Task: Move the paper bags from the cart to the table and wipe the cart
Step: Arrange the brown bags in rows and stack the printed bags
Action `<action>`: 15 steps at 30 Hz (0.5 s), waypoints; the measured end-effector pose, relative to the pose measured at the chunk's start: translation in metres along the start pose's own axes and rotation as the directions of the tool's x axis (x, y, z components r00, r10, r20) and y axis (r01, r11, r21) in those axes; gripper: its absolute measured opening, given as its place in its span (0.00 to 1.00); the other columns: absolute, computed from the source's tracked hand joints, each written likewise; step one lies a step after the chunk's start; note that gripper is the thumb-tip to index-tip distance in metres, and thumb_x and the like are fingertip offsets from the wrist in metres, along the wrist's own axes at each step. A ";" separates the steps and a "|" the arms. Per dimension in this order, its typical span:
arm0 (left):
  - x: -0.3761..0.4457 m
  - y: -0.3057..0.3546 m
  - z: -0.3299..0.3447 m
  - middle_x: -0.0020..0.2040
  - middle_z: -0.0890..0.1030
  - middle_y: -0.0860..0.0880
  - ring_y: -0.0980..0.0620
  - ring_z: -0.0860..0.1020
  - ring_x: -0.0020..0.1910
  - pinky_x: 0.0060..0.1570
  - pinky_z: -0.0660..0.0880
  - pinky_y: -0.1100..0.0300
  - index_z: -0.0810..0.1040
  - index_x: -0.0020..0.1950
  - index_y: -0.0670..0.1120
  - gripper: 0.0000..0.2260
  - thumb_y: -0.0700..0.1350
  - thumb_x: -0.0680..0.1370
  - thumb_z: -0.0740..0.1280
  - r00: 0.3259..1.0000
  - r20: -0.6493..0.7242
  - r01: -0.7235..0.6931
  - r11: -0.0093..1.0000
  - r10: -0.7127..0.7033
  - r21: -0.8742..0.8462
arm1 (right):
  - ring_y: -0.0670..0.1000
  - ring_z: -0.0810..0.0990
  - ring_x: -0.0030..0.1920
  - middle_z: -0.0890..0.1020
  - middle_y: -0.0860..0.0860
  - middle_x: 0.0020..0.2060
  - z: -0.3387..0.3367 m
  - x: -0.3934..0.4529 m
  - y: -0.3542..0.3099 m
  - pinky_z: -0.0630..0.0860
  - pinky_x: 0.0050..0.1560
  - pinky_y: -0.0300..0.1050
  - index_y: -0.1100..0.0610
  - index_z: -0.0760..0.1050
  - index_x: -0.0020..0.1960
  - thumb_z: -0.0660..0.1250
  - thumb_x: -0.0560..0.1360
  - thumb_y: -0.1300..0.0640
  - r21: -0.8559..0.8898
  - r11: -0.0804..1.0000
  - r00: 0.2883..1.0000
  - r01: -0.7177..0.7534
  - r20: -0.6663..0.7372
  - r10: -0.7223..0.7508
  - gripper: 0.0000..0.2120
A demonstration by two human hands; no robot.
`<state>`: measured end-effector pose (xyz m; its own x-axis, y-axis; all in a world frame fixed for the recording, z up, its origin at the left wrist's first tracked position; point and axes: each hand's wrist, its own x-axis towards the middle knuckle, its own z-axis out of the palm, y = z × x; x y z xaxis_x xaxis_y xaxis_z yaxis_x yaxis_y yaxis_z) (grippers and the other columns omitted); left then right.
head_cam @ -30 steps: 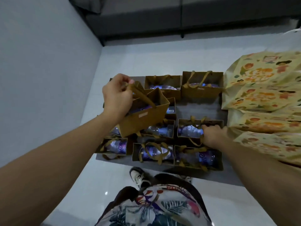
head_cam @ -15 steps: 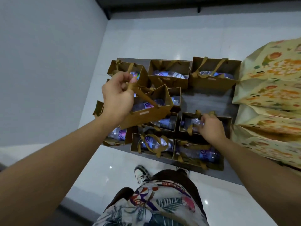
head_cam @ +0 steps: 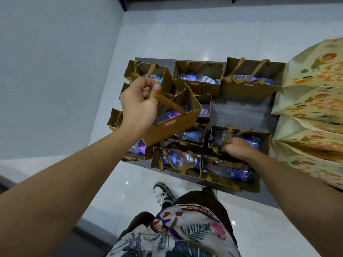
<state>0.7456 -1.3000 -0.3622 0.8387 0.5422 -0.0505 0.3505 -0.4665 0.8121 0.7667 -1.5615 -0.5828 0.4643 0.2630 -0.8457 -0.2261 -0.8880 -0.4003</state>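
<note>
Lifted bag, mouth tilted toward 1 o'clock, is held by left grip; right grip is closed on handles beside bare cart surface.

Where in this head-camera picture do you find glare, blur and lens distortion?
Head view: small glare spots on the glossy white floor tiles; the patterned yellow bags at the right edge are smeared by blur; wide-angle distortion stretches both forearms and bends the wall edge.
</note>
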 end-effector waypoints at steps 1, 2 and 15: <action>-0.001 0.000 0.000 0.25 0.70 0.60 0.61 0.70 0.27 0.35 0.71 0.71 0.79 0.48 0.45 0.04 0.38 0.81 0.66 1.000 0.004 -0.007 1.000 0.007 -0.003 | 0.53 0.79 0.45 0.82 0.55 0.45 -0.001 -0.001 0.001 0.75 0.48 0.50 0.56 0.80 0.48 0.67 0.75 0.51 -0.007 1.000 1.000 -0.012 0.020 0.012 0.09; -0.003 0.000 0.000 0.25 0.70 0.60 0.61 0.70 0.27 0.35 0.71 0.71 0.79 0.49 0.44 0.04 0.38 0.81 0.66 1.000 0.009 -0.012 1.000 0.012 -0.005 | 0.54 0.79 0.44 0.82 0.56 0.44 -0.001 -0.003 0.002 0.75 0.46 0.50 0.57 0.80 0.47 0.67 0.75 0.51 -0.036 0.999 0.999 -0.017 0.029 0.018 0.09; -0.013 -0.004 -0.014 0.37 0.80 0.46 0.56 0.80 0.35 0.37 0.78 0.67 0.80 0.52 0.45 0.02 0.41 0.81 0.67 1.000 0.024 -0.015 0.996 0.017 -0.092 | 0.55 0.77 0.40 0.77 0.53 0.35 -0.042 -0.090 -0.051 0.69 0.36 0.43 0.56 0.72 0.35 0.70 0.70 0.61 -0.084 0.996 0.921 -0.016 -0.388 -0.018 0.08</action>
<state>0.7274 -1.2955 -0.3570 0.8542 0.5174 -0.0506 0.2984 -0.4084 0.8627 0.7726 -1.5559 -0.4718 0.7643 0.1120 -0.6350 -0.1604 -0.9208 -0.3555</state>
